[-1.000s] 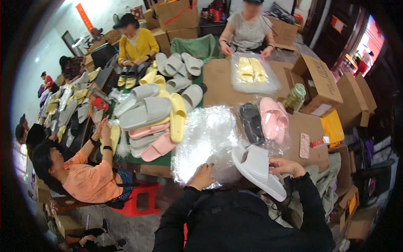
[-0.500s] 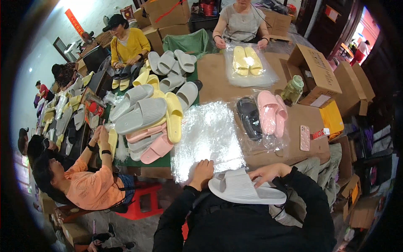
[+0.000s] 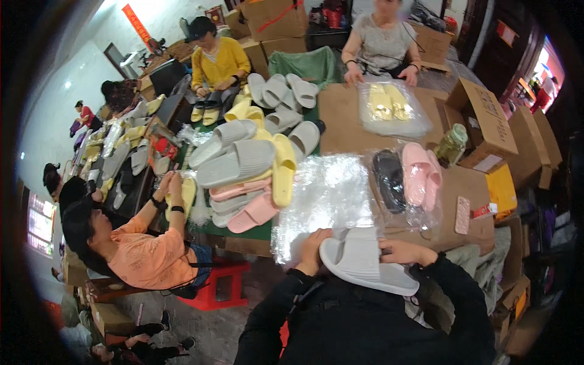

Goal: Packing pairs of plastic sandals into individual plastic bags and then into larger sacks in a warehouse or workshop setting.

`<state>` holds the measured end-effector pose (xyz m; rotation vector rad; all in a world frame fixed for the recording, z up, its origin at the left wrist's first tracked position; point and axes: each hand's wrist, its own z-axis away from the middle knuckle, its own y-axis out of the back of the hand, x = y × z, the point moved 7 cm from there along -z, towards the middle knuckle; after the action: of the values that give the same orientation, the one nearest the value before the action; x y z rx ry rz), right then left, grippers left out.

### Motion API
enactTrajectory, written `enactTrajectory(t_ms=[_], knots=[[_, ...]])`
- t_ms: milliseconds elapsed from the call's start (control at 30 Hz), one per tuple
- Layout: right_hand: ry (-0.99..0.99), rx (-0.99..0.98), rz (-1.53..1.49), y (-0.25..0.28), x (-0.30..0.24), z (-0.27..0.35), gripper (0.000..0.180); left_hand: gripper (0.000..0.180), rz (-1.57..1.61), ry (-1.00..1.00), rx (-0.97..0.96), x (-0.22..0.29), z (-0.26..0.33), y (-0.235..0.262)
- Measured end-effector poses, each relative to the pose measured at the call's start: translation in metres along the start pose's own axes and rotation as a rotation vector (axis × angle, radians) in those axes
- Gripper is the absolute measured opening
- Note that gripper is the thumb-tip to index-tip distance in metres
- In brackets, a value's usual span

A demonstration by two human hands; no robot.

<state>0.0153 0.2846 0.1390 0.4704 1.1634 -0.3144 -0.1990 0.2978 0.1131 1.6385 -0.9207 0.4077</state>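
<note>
A light grey ribbed slipper (image 3: 359, 255) lies in front of my body at the table's near edge, its toe toward the left. My right hand (image 3: 404, 252) grips it, fingers reaching into the opening under the strap. At the toe end, my left hand (image 3: 313, 250) has its fingers curled against the slipper's edge; part of them is hidden behind it. Just beyond lies a stack of shiny clear plastic bags (image 3: 328, 188). To their right are a black slipper (image 3: 388, 181) and a pair of pink slippers (image 3: 422, 176), on or in clear plastic.
Piled grey, yellow and pink slippers (image 3: 237, 164) stand left of the bags. A pink phone (image 3: 462, 215), a green bottle (image 3: 451, 145) and an open carton (image 3: 486, 118) are to the right. Across the table, a person sits behind bagged yellow slippers (image 3: 389, 102). Another in orange (image 3: 146, 258) works at left.
My left hand has come off the plastic bags to the slipper's toe. The slipper has tilted, with its toe raised. The view has shifted, and the far person's hands have moved off the bag.
</note>
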Motion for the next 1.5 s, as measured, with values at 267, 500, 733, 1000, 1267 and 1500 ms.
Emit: enactTrajectory(t_ms=[267, 500, 733, 1000, 1267, 1500], knots=[[0.081, 0.501, 0.276, 0.019, -0.004, 0.01, 0.035, 0.03, -0.128, 0.034, 0.246, 0.024, -0.01, 0.01], [-0.022, 0.659, 0.723, 0.022, 0.011, -0.01, 0.026, 0.036, -0.224, -0.278, 0.079, 0.067, -0.012, -0.031], [0.065, 0.959, 0.575, 0.046, 0.022, -0.047, 0.028, 0.038, -0.063, -0.487, -0.034, 0.096, -0.014, -0.025], [-0.012, 1.252, 0.719, 0.077, 0.009, -0.095, 0.037, 0.03, 0.113, -0.556, -0.258, 0.131, 0.002, -0.004], [-0.157, 0.931, 0.905, 0.084, -0.061, -0.124, 0.033, 0.039, 0.011, -0.569, 0.094, 0.138, 0.0, 0.035], [-0.096, 0.302, 0.958, 0.066, -0.027, -0.117, 0.029, 0.046, -0.22, -0.241, 0.272, 0.104, -0.021, 0.07]])
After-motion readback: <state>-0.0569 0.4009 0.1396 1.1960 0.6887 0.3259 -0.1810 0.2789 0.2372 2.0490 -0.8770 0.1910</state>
